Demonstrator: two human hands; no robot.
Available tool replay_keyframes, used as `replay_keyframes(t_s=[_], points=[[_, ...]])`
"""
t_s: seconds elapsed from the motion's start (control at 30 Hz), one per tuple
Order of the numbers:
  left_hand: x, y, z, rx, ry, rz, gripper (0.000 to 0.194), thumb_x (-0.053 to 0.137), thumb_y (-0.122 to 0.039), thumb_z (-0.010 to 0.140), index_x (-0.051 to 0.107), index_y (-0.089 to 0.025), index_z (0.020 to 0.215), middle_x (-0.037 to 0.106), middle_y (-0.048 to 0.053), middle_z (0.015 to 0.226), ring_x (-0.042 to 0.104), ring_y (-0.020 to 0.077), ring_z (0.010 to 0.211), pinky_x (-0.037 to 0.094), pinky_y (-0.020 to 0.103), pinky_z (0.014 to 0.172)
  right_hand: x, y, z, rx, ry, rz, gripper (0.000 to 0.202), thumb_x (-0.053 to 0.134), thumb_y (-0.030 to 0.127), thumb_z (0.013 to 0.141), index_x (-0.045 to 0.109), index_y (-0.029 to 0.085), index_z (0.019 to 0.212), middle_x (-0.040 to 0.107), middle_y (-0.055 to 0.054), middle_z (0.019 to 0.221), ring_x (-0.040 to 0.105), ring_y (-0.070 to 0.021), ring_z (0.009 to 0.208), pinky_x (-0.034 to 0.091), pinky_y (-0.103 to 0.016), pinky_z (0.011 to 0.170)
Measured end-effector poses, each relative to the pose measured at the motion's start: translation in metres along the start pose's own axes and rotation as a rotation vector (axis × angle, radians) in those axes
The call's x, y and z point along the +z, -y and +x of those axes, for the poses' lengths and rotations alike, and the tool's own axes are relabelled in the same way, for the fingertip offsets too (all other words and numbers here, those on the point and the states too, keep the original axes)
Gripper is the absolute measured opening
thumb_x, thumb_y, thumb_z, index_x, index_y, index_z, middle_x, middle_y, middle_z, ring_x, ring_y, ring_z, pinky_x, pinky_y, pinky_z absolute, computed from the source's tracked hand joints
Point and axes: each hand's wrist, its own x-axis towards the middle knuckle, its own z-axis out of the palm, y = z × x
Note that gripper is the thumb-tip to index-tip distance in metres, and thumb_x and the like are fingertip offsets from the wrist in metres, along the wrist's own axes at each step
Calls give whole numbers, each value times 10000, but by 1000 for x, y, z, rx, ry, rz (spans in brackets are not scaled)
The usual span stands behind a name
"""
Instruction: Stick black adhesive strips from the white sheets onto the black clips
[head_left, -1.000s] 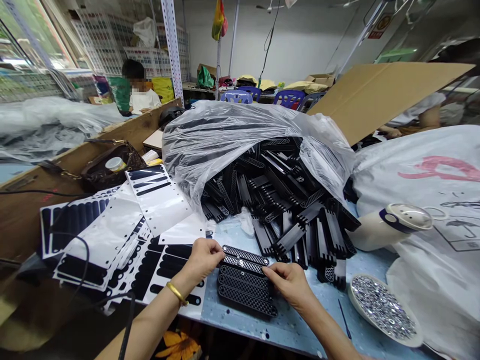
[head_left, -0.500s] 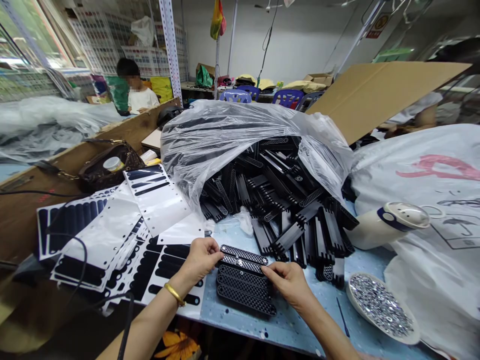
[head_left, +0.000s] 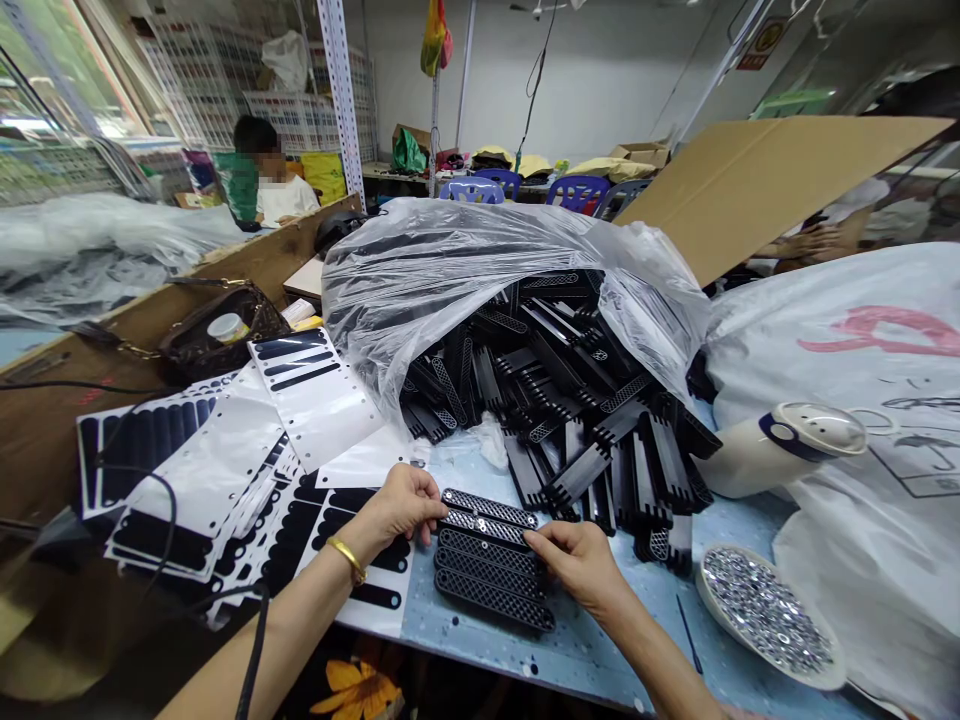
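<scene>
Several black textured strips [head_left: 491,575] lie side by side on the blue table [head_left: 480,655], with small shiny metal pieces on the upper ones. My left hand [head_left: 409,505] is closed, thumb and finger pinched at the left end of the second strip from the far side. At that strip's right end, the thumb and fingertips of my right hand [head_left: 581,565] are pressed together. Beyond my hands, a pile of black plastic parts [head_left: 555,390] spills from a clear plastic bag [head_left: 465,235]. A bowl of small metal rings [head_left: 772,610] sits at the right.
Sheets with black stickers [head_left: 217,480] overlap on the left. A thin dark tool [head_left: 688,635] lies beside the bowl. A white bottle [head_left: 772,450] leans near a white bag [head_left: 877,400]. Behind are a cardboard flap [head_left: 765,190] and a seated person [head_left: 281,185].
My left hand has shifted very slightly at the strip's left end. My right hand and the strips look nearly unchanged. At the back right, a person's hands show more clearly.
</scene>
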Motion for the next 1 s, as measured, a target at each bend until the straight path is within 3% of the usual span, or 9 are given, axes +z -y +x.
replay_keyframes(t_s=[0.17, 0.3, 0.43, 0.6, 0.8, 1.0], points=[[-4, 0, 4, 9, 39, 76, 115, 640, -156, 681, 578, -135, 587, 612, 11, 453, 596, 127, 355, 272, 140, 299, -1, 0, 0, -18, 9, -15, 440, 556, 564, 693, 596, 188, 469, 451, 18, 403, 419, -121, 420, 286, -252, 436], [-6, 2, -4, 99, -51, 166, 162, 571, -222, 765, 587, -146, 623, 594, -9, 481, 576, 115, 368, 299, 162, 341, 3, -2, -2, -38, -17, -54, 510, 508, 599, 749, 520, 200, 432, 434, 19, 406, 399, -112, 406, 272, -238, 404], [-1, 7, -20, 302, -189, 291, 139, 586, -198, 779, 651, -162, 661, 575, -23, 522, 566, 119, 502, 406, 212, 511, 2, -4, -4, -56, -68, -125, 535, 423, 576, 810, 509, 207, 431, 474, 2, 400, 443, -127, 394, 313, -242, 396], [17, 15, -26, 680, -218, 726, 171, 559, -167, 833, 729, -173, 837, 721, 71, 748, 660, 201, 690, 469, 288, 678, -7, -1, -10, -121, -184, -283, 365, 502, 452, 780, 720, 193, 645, 667, -60, 542, 589, -192, 502, 427, -283, 492], [25, 0, -14, 696, -135, 1059, 282, 452, -112, 892, 713, -192, 964, 733, 102, 798, 685, 234, 740, 479, 299, 679, 16, 24, -12, -289, -114, -453, 283, 520, 289, 820, 785, 242, 905, 762, -65, 804, 697, -214, 735, 503, -290, 682], [27, -13, -12, 673, -23, 1132, 225, 507, -146, 889, 725, -188, 853, 747, 102, 788, 701, 254, 752, 478, 299, 673, 32, 45, -6, -341, -17, -589, 313, 489, 176, 863, 759, 244, 1007, 776, -68, 909, 719, -213, 825, 474, -265, 705]])
